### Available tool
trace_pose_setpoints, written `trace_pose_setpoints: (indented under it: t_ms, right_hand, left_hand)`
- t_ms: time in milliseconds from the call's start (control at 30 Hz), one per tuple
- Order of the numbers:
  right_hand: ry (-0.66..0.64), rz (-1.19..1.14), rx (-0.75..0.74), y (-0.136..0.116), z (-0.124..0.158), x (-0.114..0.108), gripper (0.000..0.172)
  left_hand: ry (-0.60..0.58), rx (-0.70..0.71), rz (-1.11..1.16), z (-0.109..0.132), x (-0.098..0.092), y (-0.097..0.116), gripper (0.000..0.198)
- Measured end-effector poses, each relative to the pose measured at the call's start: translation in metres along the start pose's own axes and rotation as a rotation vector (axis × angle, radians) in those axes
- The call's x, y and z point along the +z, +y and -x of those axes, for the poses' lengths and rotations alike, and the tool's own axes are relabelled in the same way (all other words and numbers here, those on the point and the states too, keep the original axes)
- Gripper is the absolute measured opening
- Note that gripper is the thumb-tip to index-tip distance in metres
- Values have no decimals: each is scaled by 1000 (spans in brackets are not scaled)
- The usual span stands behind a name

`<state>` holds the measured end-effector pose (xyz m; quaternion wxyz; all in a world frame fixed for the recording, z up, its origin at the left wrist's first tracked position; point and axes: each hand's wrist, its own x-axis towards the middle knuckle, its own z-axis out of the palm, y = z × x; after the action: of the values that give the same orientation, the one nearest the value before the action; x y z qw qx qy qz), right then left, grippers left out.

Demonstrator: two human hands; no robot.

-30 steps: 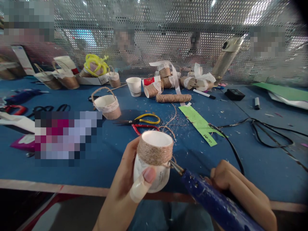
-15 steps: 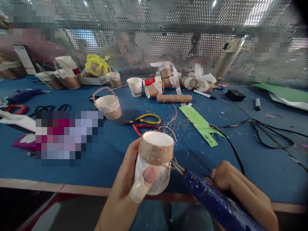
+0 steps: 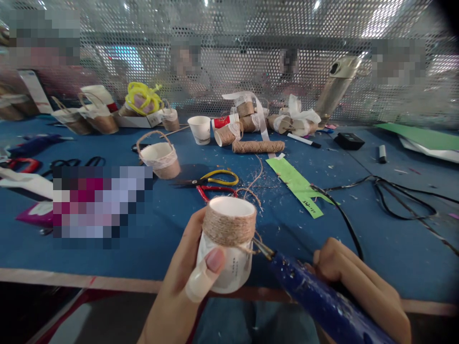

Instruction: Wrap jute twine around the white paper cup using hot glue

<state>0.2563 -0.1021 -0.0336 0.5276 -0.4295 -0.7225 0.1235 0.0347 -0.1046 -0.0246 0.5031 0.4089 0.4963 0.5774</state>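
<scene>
My left hand (image 3: 181, 282) is wrapped round a white paper cup (image 3: 226, 267), thumb on its front. A band of brown twine (image 3: 229, 224) covers the cup's upper part below the rim. My right hand (image 3: 362, 284) grips a blue glue gun (image 3: 322, 303). The gun's metal nozzle (image 3: 261, 248) touches the cup's right side just under the twine band, where a loose twine end hangs. Both hands hover over the near edge of the blue table (image 3: 394, 248).
Yellow- and red-handled scissors (image 3: 215, 184), a twine roll (image 3: 258, 146), a green paper strip (image 3: 299, 186), a finished cup basket (image 3: 160, 156), more cups (image 3: 200, 129) and black cables (image 3: 390, 196) lie on the table. A perforated metal screen (image 3: 229, 57) backs it, people behind.
The cup has sunk slightly and turned a little in my left hand; the thumb has slid left. The glue gun nozzle stays against the cup's side.
</scene>
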Motion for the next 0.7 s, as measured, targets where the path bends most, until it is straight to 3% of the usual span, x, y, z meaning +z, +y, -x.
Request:
trace_pose_setpoints:
  t_ms: [133,300,467,600,700]
  right_hand:
    - [-83,-10,-28,0,-1,-3,33]
    - [-89,2,18,-2,1,-3,34]
    - [-82,17,-12,2,4,-5,33]
    - [-104,20,-32,5,4,-5,32]
    - [-97,19,-45,5,1,-5,34]
  left_hand:
    - [3,-16,54,-3,7,1,59]
    - [-13,-13,95,-2,12,7,54]
    - [-4,7,26,1,9,11,54]
    - [-13,-24,26,1,8,12,43]
    - [-31,-32,60,0,8,10,47]
